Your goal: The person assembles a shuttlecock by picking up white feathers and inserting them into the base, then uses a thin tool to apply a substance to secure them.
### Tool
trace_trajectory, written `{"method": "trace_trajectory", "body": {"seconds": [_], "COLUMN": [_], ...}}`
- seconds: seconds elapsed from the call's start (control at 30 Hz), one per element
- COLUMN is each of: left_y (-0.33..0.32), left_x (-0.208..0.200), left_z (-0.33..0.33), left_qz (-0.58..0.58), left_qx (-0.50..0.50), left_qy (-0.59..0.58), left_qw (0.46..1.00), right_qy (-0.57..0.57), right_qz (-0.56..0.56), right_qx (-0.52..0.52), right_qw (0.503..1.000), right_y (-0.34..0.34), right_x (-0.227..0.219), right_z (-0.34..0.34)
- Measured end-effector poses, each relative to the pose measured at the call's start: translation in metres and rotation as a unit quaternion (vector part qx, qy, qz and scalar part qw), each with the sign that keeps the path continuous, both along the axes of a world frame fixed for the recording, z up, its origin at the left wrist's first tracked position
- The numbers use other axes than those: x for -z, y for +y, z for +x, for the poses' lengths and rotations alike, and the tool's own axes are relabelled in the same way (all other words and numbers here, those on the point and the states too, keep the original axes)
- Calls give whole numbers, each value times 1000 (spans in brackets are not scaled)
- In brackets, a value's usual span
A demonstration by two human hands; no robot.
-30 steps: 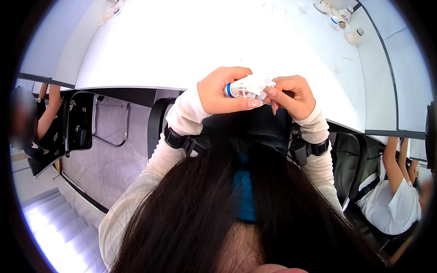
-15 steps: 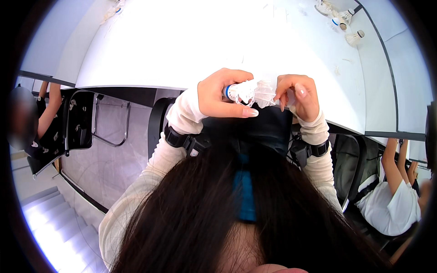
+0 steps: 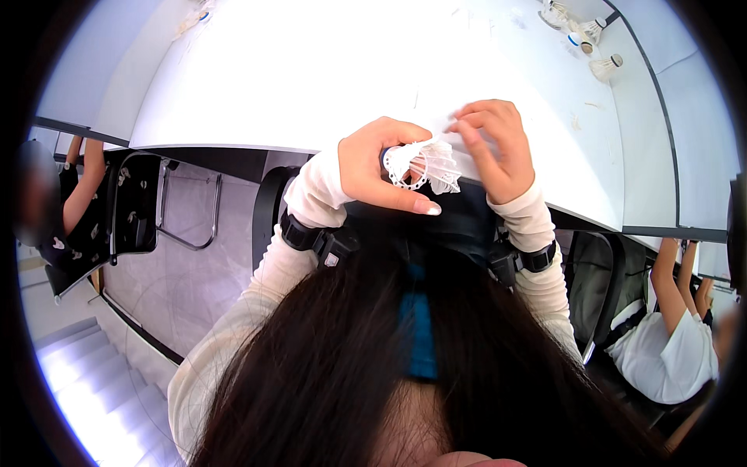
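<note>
A white shuttlecock (image 3: 446,165) lies in my left hand (image 3: 373,167), its ragged feather skirt turned right and toward me. My left fingers and thumb close around its base end, where a ring with small holes and a bit of dark blue band show. My right hand (image 3: 502,152) is just right of and beyond the skirt. Its fingers curl with the thumb in a pinch close to the upper feathers. The fingertips are blurred, and whatever they hold against the white tabletop cannot be made out.
Several shuttlecocks (image 3: 604,68) stand or lie at the back right of the white table (image 3: 311,86). Scraps (image 3: 194,19) lie at the back left. Low partitions (image 3: 646,117) flank the table. Other people (image 3: 669,350) sit on both sides.
My right hand has moved up and away from me, from beside the skirt to beyond it. In my left hand the shuttlecock has tilted, its skirt turning more toward me.
</note>
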State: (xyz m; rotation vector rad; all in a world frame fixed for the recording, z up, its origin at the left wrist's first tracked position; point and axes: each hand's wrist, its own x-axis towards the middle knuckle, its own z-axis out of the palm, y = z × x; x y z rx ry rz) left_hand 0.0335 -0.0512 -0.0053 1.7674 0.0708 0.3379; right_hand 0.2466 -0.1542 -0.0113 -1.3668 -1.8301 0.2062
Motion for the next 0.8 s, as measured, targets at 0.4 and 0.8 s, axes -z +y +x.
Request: {"method": "trace_trajectory", "body": {"seconds": [0.4, 0.8], "left_y": [-6, -5], "left_x": [3, 2], "left_z": [2, 0], "left_qz": [-47, -40], "left_qx": [-12, -19], "left_qy": [-33, -18], "left_qw": [998, 999], "right_qy": [-246, -136], "right_qz": [-5, 50], "right_qx": [-14, 12], "right_qw": [969, 989], "right_y": [10, 6], "right_x": [0, -2], "right_z": [-23, -17]}}
